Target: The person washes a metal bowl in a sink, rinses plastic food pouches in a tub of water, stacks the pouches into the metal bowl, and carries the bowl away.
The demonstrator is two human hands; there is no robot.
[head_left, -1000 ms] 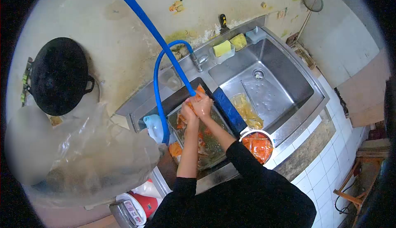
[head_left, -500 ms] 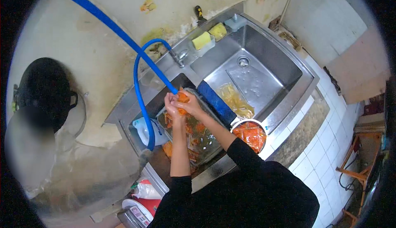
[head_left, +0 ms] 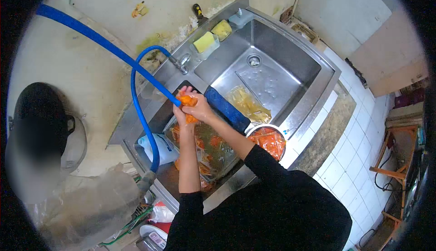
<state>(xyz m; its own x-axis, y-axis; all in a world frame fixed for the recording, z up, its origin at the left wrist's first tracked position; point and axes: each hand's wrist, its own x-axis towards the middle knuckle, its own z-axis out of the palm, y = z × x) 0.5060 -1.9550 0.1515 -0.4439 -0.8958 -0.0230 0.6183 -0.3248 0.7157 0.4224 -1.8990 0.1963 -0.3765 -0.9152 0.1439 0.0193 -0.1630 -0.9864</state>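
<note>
Close together over the left basin, both hands close around a wet, bright orange clump (head_left: 187, 101) whose exact kind I cannot make out. My left hand (head_left: 179, 111) is behind and under it, its fingertips showing above. My right hand (head_left: 200, 110) wraps it from the right. The end of a thick blue hose (head_left: 168, 95) meets the clump at the hands. Below them, a clear tub (head_left: 222, 171) of water holds more orange pieces (head_left: 203, 160), partly hidden by my forearms.
A blue block-like object (head_left: 227, 110) lies along the divider. The right basin (head_left: 281, 56) holds a yellowish plastic bag (head_left: 247, 105) and a thin rod. A bowl of orange-red pieces (head_left: 268, 143) stands on the near rim. A white-blue jug (head_left: 159, 149) is left, sponges (head_left: 204, 42) behind.
The view has shifted, so the sink appears farther left and slightly higher. My hands stay around the orange clump, and more of it shows between the fingers.
</note>
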